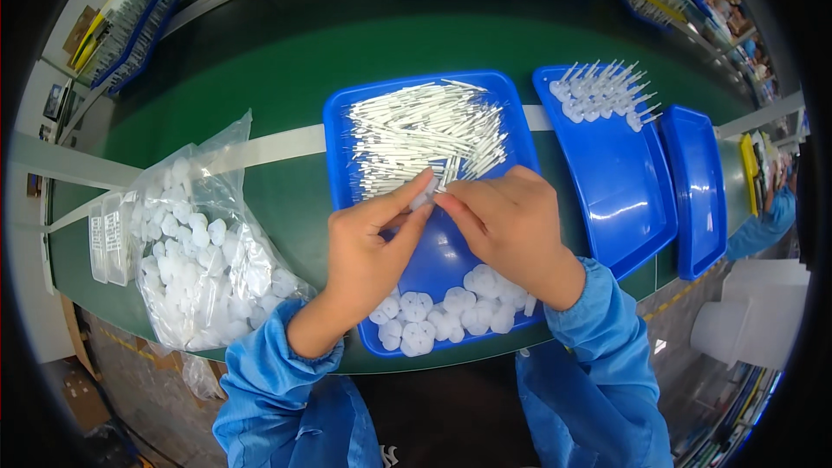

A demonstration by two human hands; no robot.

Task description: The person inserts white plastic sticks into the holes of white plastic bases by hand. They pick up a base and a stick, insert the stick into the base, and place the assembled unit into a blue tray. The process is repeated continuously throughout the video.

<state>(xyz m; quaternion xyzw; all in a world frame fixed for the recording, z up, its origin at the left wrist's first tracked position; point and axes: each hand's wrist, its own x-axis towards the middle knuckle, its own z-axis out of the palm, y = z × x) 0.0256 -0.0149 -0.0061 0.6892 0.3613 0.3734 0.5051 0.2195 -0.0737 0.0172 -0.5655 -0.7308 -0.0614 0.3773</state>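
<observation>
Blue sleeves (286, 381) come up from the lower edge, nearest the camera, and both hands meet over a blue tray (347, 121) on the green desk (286, 52). Left hand (368, 251) and right hand (511, 221) each pinch one small white plastic piece (424, 192) between thumb and forefinger, their fingers pressed together on it just above the tray's middle. It is short, pale and slightly glossy; its exact shape is too small to tell. Thin white sticks (425, 134) lie heaped in the tray's far half, round white caps (442, 312) along its near edge. A clear bag of white caps (204, 251) lies to the left, a second blue tray (615, 182) to the right.
</observation>
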